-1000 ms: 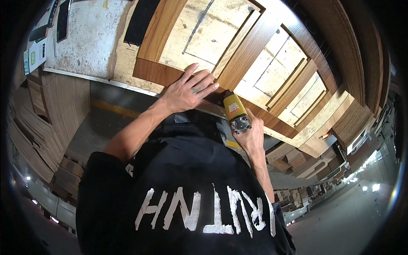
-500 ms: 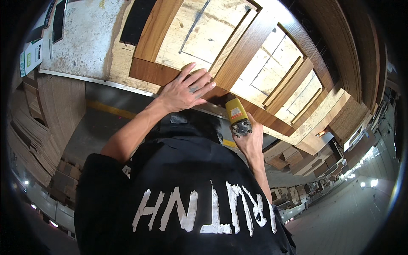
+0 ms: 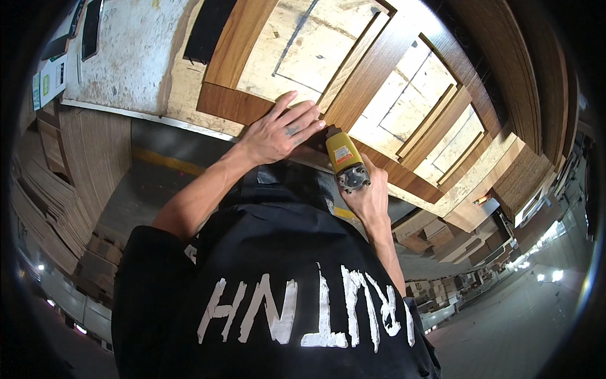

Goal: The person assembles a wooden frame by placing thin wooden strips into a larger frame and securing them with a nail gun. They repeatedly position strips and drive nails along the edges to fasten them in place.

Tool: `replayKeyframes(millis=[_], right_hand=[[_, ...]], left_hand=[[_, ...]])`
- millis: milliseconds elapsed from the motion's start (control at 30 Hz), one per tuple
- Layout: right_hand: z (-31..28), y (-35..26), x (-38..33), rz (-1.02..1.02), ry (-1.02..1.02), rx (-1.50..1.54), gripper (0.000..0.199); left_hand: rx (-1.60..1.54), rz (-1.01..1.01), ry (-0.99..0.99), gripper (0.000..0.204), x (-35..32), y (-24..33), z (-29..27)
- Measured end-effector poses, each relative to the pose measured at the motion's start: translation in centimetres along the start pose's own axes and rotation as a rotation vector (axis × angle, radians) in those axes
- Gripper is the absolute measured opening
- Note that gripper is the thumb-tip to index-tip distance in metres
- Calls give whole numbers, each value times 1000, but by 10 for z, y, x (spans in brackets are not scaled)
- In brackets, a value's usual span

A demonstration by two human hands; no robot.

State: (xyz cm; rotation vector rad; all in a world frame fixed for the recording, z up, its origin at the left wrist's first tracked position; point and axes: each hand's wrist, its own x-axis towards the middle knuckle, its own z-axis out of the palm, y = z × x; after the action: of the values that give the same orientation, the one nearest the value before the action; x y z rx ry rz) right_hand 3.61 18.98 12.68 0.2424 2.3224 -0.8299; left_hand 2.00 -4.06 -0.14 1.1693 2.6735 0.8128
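A brown wooden frame [image 3: 227, 105] with several openings lies flat on the workbench, and pale board shows through it. My left hand [image 3: 278, 134] rests palm down on its near rail, fingers stretched out beside the joint with a crosspiece. My right hand [image 3: 371, 194] is wrapped round a yellow nail gun [image 3: 341, 151] with a black, bolted end cap. The tool's nose points at the rail by that joint, just right of my left fingertips. The rail hides the exact contact, so I cannot tell whether the nose touches. Most of the tool's handle is hidden by the body and my hand.
The workbench [image 3: 132, 63] has a pale, worn top with a black strip [image 3: 211, 31] on it. Stacked brown panels [image 3: 95, 164] stand at the left. More long boards [image 3: 527, 57] rise at the far right. A small orange-tipped item [image 3: 483, 199] lies near the right end.
My right hand has brought the nail gun up and left, closer to the joint and my left fingertips. My left hand stays on the rail. The view has shifted slightly.
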Motion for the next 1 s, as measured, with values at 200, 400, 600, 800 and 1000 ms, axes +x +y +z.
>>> replayKeyframes(millis=[200,400,600,800,1000], right_hand=[[1,-1,1,-6,-4,-4,46],[5,-4,0,42,-8,-52,45],[4,-5,-8,48,14,-88,44],[4,-7,-23,126,9,-110,46],[19,-80,12,-56,19,-7,41]], left_hand=[[2,-4,4,52,-1,1,-2],[-12,3,49,43,1,2,-5],[13,-145,-58,91,-12,-3,-10],[177,-394,259,118,-76,-56,-59],[60,-448,146,96,-100,-88,-78]])
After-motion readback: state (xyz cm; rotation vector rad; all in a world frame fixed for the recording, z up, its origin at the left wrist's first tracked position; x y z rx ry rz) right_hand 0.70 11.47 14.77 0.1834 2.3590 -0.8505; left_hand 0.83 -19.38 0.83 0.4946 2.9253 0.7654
